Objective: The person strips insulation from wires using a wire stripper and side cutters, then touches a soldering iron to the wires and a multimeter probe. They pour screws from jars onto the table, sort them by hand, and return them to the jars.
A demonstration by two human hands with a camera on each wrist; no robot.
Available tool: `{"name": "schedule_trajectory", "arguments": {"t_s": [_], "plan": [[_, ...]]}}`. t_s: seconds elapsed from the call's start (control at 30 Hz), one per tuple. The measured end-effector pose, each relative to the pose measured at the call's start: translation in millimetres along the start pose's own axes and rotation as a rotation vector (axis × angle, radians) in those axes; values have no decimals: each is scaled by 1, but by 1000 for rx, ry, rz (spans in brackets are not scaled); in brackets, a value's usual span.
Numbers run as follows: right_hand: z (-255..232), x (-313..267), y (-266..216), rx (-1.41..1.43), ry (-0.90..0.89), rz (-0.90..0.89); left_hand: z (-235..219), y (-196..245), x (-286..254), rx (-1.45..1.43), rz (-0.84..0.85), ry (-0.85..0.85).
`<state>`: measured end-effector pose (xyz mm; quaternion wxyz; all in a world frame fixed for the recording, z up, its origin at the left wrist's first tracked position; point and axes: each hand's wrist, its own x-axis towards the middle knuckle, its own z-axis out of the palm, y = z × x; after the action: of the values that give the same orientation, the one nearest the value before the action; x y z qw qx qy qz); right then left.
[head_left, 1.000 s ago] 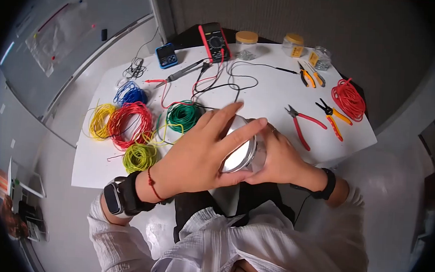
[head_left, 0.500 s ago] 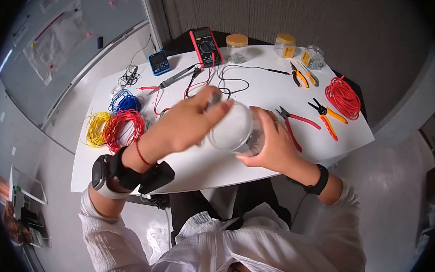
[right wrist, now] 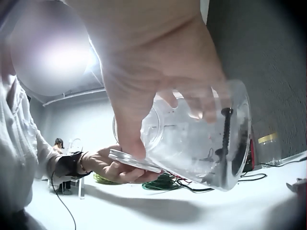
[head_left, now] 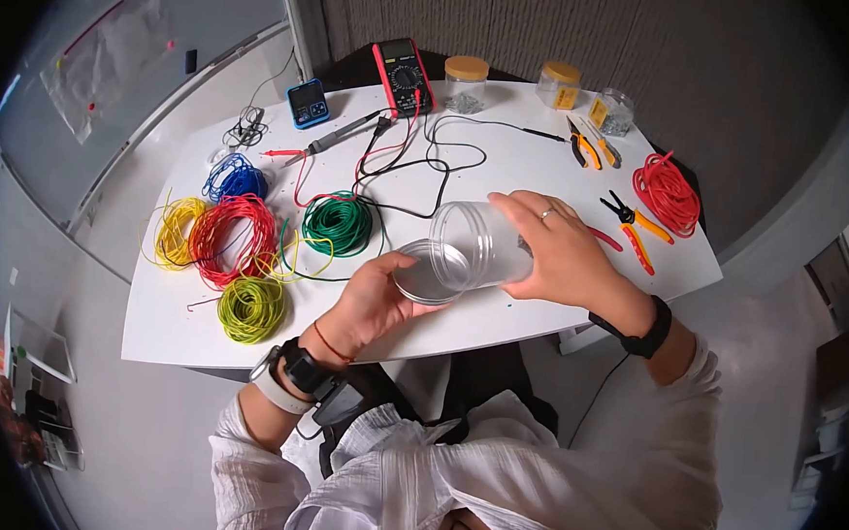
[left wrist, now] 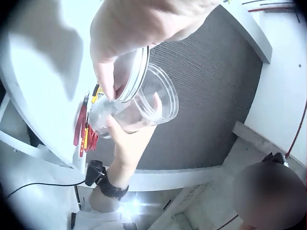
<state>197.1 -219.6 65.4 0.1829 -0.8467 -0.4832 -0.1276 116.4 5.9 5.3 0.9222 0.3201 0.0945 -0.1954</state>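
Note:
A clear plastic jar lies tipped on its side in the air, gripped round its body by my right hand. Its uncovered mouth points left in the head view. In the right wrist view, black screws lie inside near the jar's base. My left hand holds a round silver lid by its edge, thumb at the rim, hollow side facing up. The lid sits just under the jar's mouth and overlaps it in the head view. Both are held above the white table.
Wire coils in blue, red, yellow and green lie at left. A multimeter, a soldering iron and jars stand or lie behind. Pliers, wire strippers and a red coil are at right.
The lid has come off the jar and moved left and down in my left hand, now hollow side up. My right hand has tilted the jar so its mouth faces left.

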Motion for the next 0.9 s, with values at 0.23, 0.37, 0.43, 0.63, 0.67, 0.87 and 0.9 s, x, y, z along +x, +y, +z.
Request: {"name": "schedule_trajectory", "arguments": {"t_s": [0.23,0.37,0.43,0.63,0.67,0.87,0.9], "plan": [[-4,16,-3,-246,-45,-173,4,-4,6,186,99,92],[1,23,-3,-290,-94,-204,-2,-5,10,169,110,118],[3,25,-4,-296,-99,-215,-4,-6,12,143,134,110],[4,35,-11,-416,-106,-287,-9,-8,15,100,153,80],[5,36,-11,-436,-103,-302,-9,-7,14,97,154,82],[10,43,-10,-528,8,-402,-10,-6,15,70,144,75],[10,44,-11,-527,7,-404,-11,-6,17,65,138,69]]}}
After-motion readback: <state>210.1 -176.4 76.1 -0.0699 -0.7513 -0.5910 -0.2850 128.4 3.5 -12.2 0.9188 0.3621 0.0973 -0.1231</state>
